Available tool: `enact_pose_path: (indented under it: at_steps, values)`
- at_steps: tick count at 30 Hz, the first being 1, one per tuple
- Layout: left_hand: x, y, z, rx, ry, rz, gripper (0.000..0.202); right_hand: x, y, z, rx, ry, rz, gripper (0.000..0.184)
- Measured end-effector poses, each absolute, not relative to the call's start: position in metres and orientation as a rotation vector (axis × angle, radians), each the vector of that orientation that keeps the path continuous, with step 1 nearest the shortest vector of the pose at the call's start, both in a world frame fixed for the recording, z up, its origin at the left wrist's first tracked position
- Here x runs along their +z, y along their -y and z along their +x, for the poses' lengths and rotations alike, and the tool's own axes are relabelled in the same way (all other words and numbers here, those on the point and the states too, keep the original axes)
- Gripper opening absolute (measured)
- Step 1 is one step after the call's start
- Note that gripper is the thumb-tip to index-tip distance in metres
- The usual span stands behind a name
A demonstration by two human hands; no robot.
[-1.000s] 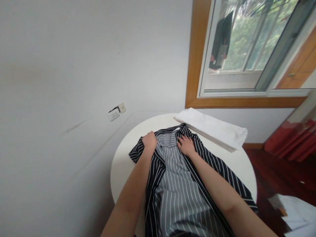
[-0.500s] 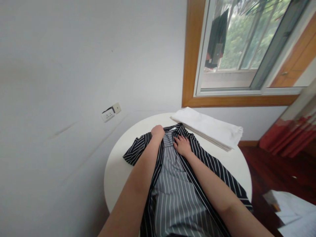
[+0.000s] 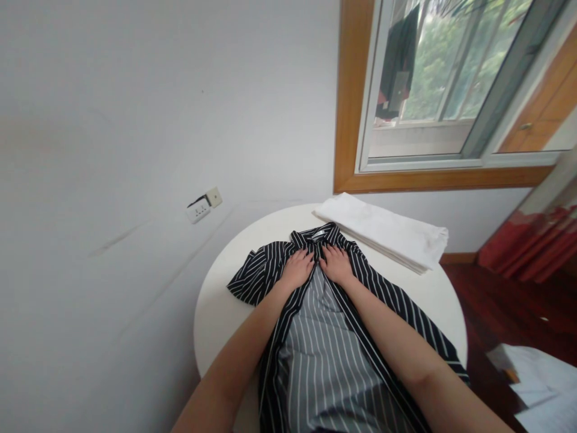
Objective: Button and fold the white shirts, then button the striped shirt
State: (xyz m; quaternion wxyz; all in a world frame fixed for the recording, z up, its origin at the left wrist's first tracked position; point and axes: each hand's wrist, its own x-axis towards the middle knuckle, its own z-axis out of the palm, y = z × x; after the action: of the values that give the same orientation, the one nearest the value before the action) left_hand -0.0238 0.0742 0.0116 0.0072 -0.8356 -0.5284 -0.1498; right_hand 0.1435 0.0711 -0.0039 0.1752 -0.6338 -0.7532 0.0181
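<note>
A black shirt with white stripes [image 3: 396,297] lies spread on a round white table [image 3: 215,325], its collar toward the wall. The front hangs apart below the chest, showing the grey striped inside. My left hand [image 3: 297,269] rests flat on the left front panel just under the collar, fingers stretched out. Close beside it, my right hand [image 3: 336,264] lies flat on the right front panel, fingers spread. Near the collar the two front edges come together between my hands. The shirt's lower end runs out of view at the bottom.
A folded white cloth [image 3: 387,231] lies at the table's back right. Behind stand the wall with a socket [image 3: 199,210] and a wood-framed window [image 3: 345,120]. A red and cream curtain [image 3: 532,240] hangs at right. White sheets or packages [image 3: 536,376] lie on the dark floor.
My left hand has come down and right from the collar's left side, going from closed to flat. The left front panel now lies closer to the right one at the top.
</note>
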Motion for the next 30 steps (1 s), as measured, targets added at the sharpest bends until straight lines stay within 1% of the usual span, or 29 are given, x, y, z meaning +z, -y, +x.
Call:
enact_pose_path:
  at_steps: [4,7,10,14,17,19,21,24,27,30]
  values:
    - [-0.002,-0.076,-0.018,-0.351,1.752,-2.514,0.049,0.0,-0.068,0.141,0.02,2.155,-1.766,0.06]
    - [-0.003,-0.081,-0.007,-0.341,1.783,-2.512,0.049,0.003,-0.068,0.139,-0.003,2.224,-1.766,0.055]
    - [0.0,-0.08,0.0,-0.425,1.802,-2.488,0.046,0.005,-0.071,0.134,-0.023,2.215,-1.838,0.049]
    - [0.015,-0.073,-0.008,-0.628,1.652,-2.5,0.036,0.005,-0.075,0.131,-0.053,2.166,-1.904,0.05]
    - [0.037,-0.071,-0.035,-0.782,1.624,-2.325,0.033,0.004,-0.077,0.133,-0.039,2.202,-1.894,0.051]
    - [0.049,-0.072,-0.064,-0.827,1.751,-2.131,0.033,0.002,-0.077,0.135,-0.038,2.22,-1.885,0.051]
    - [0.055,-0.075,-0.097,-0.806,1.903,-1.985,0.034,0.001,-0.078,0.137,-0.042,2.218,-1.875,0.051]
    - [0.049,-0.075,-0.141,-0.63,2.13,-1.837,0.035,-0.002,-0.08,0.137,-0.043,2.194,-1.867,0.05]
    - [0.035,-0.071,-0.163,-0.429,2.32,-1.762,0.045,-0.003,-0.081,0.138,-0.04,2.178,-1.876,0.049]
    - [0.026,-0.067,-0.167,-0.448,2.423,-1.838,0.047,-0.005,-0.083,0.138,-0.034,2.178,-1.875,0.049]
